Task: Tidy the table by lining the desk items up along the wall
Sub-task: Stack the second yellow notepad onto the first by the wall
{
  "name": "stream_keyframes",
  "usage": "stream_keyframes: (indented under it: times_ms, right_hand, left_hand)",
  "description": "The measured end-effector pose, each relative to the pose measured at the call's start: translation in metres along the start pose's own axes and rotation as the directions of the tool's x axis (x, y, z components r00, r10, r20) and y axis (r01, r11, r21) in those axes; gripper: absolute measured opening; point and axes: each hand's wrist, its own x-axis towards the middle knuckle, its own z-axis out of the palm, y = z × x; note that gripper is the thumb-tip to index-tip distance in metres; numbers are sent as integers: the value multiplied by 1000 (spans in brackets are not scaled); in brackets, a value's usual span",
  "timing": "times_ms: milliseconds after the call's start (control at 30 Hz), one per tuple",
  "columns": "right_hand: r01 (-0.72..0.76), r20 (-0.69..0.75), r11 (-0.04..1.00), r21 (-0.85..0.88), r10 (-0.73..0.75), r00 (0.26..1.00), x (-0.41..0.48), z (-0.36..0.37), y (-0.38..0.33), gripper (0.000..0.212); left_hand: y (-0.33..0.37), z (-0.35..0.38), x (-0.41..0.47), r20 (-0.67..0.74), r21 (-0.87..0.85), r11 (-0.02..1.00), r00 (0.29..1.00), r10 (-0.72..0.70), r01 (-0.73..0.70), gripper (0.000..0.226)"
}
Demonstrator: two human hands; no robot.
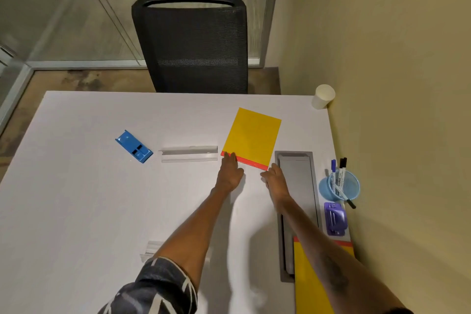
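Observation:
A yellow notepad with a red binding strip lies flat near the table's far right. My left hand rests fingers apart at the pad's near-left corner, fingertips touching the red strip. My right hand lies open just below the pad's near-right corner, holding nothing. By the wall on the right stand a blue mesh pen cup with markers, a purple hole punch and a second yellow pad, partly hidden under my right forearm. A white cup stands at the far corner.
A blue plastic holder and a clear acrylic stand lie left of the pad. Another clear stand peeks out beside my left arm. A grey cable hatch is set into the white table. A black mesh chair stands beyond the far edge.

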Motion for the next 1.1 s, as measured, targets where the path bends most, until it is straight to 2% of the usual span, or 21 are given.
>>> stream_keyframes:
  times_ms: [67, 133, 400, 500, 600, 633, 900, 1000, 1100]
  right_hand:
    - [13, -27, 1000, 5, -13, 1000, 4, 1, 2, 72]
    - [29, -49, 999, -33, -30, 998, 7, 2, 3, 70]
    - [91, -66, 984, -153, -102, 993, 14, -1, 7, 63]
    - [96, -92, 977, -192, -116, 989, 19, 0, 10, 51]
    - [91, -103, 991, -96, -101, 990, 25, 0, 14, 19]
    - [88, -112, 995, -53, -94, 989, 26, 0, 14, 14]
    - [-1, -155, 974, 225, 37, 987, 30, 0, 4, 49]
    - [-9, -150, 951, 310, 58, 987, 35, -3, -2, 47]
    - [-1, -167, 902, 431, 81, 983, 35, -2, -8, 48]
  left_hand:
    - [1, 1, 10, -38, 22, 1000, 999, 8, -7, 41]
    - [2, 3, 17, -59, 55, 998, 998, 18, -14, 34]
    - [-1, 10, 32, -14, 31, 998, 999, -52, 52, 55]
    - [-2, 15, 33, -2, 34, 998, 998, -58, 59, 59]
    - [-2, 18, 33, 9, 85, 996, 999, -41, 40, 66]
    - [-3, 18, 33, 19, 106, 994, 999, -31, 29, 67]
    - [-7, 20, 32, 28, 156, 988, 1000, 2, -7, 64]
    - [-7, 20, 28, -1, 147, 989, 1000, 24, -24, 55]
    - [-9, 21, 23, -1, 188, 982, 999, 33, -32, 56]
